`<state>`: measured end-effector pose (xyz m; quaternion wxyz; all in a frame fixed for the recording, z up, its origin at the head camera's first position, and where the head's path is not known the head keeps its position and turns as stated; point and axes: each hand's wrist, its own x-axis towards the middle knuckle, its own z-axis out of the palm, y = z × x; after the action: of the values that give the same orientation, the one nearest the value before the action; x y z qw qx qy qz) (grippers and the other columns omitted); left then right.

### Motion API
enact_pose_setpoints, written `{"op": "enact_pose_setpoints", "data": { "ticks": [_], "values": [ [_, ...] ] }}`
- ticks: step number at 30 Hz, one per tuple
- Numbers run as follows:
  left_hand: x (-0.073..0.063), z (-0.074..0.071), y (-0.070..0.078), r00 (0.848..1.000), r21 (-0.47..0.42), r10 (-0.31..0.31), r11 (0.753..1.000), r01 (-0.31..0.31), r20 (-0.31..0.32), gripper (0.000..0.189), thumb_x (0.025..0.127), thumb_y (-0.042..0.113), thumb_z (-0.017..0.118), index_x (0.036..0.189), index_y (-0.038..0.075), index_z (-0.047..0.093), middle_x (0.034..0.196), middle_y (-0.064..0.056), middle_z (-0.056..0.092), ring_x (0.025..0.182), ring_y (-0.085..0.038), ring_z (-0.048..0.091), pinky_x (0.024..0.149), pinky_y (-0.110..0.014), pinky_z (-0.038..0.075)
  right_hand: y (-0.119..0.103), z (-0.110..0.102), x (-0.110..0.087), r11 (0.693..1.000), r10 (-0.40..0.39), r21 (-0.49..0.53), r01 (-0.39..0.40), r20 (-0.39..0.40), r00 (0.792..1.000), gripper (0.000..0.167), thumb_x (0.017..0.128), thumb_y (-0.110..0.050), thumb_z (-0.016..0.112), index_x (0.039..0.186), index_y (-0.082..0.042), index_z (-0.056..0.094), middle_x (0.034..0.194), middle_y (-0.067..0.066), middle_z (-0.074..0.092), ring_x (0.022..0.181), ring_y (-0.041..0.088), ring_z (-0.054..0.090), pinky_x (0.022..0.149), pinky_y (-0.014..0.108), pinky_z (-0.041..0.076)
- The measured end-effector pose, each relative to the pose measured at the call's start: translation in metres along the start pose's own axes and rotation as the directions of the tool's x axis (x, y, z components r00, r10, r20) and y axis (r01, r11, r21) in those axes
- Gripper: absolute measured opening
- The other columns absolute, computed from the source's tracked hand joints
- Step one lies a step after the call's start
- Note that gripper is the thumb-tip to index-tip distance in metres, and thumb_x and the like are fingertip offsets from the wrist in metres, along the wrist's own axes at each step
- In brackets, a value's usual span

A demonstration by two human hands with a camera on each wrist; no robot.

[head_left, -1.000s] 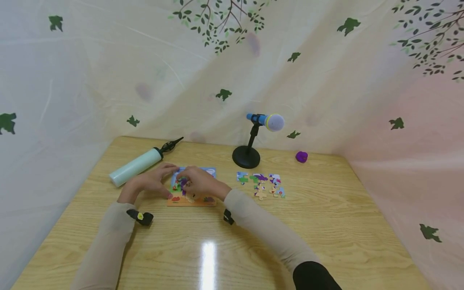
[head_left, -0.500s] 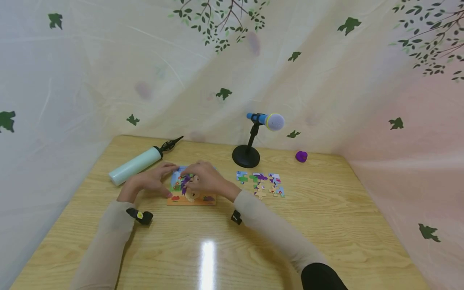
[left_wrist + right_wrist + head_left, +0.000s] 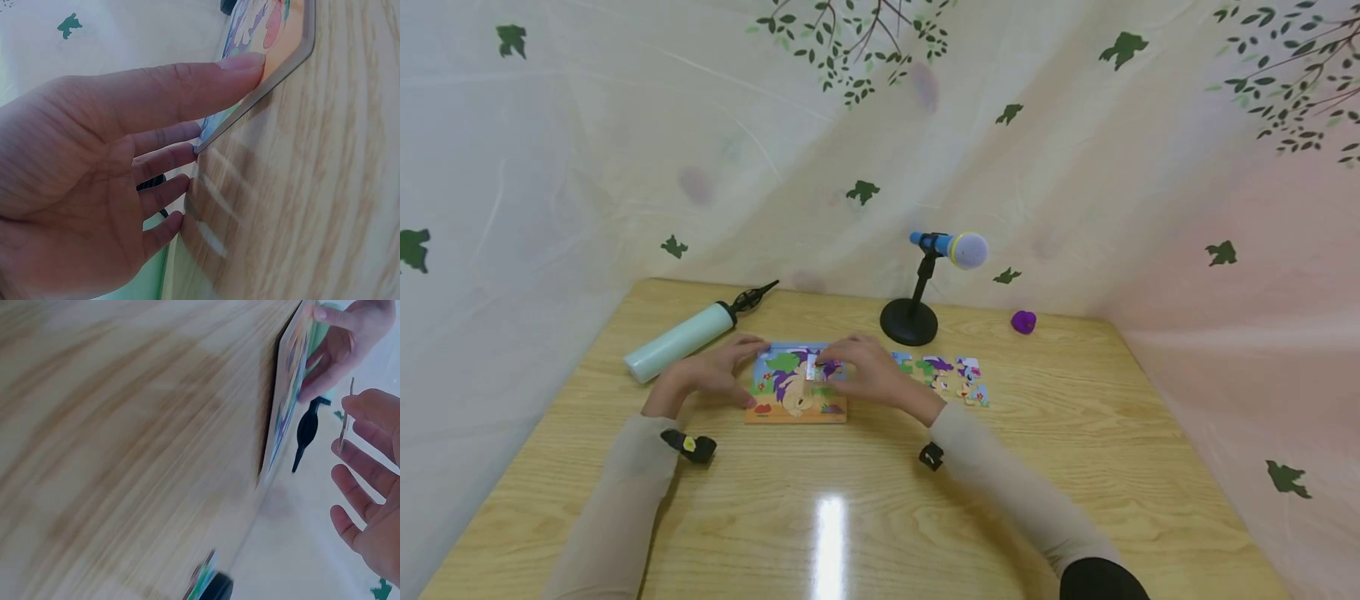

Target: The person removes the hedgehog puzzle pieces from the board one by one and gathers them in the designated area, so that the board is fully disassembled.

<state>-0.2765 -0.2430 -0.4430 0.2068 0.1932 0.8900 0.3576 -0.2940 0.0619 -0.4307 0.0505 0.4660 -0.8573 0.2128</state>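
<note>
A flat jigsaw puzzle board [image 3: 796, 417] with a cartoon pony picture lies on the table. My left hand [image 3: 711, 375] spans its left side, with straight thumb and fingertips touching the rim, as the left wrist view [image 3: 125, 144] confirms. Over the board's right part, my right hand [image 3: 868, 373] pinches a thin puzzle piece [image 3: 345, 422] between thumb and fingers. That piece is edge-on in the right wrist view, held clear of the board. Several loose puzzle pieces [image 3: 967, 371] lie to the right, a few partly hidden by my right hand.
A pale green hand pump [image 3: 681, 343] lies behind my left hand. Behind the loose pieces stands a toy microphone [image 3: 966, 252] on a round black base [image 3: 909, 323]. A small purple object [image 3: 1023, 322] sits near the table's back edge, before a leaf-printed curtain [image 3: 1037, 183].
My right hand has moved rightward from the middle of the board, uncovering much of the picture. The left hand has stayed at the board's left side.
</note>
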Motion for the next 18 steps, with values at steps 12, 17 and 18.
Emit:
{"op": "enact_pose_setpoints", "data": {
  "ticks": [12,17,18],
  "values": [
    [0.002,0.000,-0.002,1.000,0.009,-0.024,1.000,0.024,-0.004,0.106,0.076,0.017,0.087,0.161,0.004,0.025,0.165,-0.027,0.011,0.149,-0.056,0.013,0.119,-0.074,0.017,0.021,-0.025,-0.045,0.998,0.045,0.040,-0.047,0.047,0.998,0.030,0.089,-0.010,0.075,0.118,-0.005,0.074,0.120,0.007,0.075,0.112,0.022,0.068,0.100,0.045,0.050],
    [0.003,0.001,-0.003,1.000,0.012,-0.030,0.999,0.030,-0.005,0.106,0.076,0.018,0.087,0.161,0.005,0.025,0.165,-0.026,0.012,0.150,-0.055,0.012,0.119,-0.074,0.017,0.029,-0.033,-0.062,0.997,0.068,0.039,-0.072,0.082,0.994,0.029,0.090,-0.010,0.074,0.119,-0.005,0.073,0.120,0.007,0.075,0.110,0.021,0.070,0.107,0.048,0.047],
    [0.003,0.001,-0.003,1.000,0.013,-0.031,0.999,0.031,-0.004,0.106,0.076,0.018,0.087,0.161,0.005,0.025,0.165,-0.026,0.011,0.150,-0.055,0.012,0.119,-0.074,0.017,0.030,-0.033,-0.064,0.997,0.068,0.029,-0.071,0.083,0.994,0.030,0.090,-0.010,0.074,0.119,-0.005,0.073,0.119,0.006,0.075,0.109,0.021,0.070,0.107,0.048,0.047]
  ]
}}
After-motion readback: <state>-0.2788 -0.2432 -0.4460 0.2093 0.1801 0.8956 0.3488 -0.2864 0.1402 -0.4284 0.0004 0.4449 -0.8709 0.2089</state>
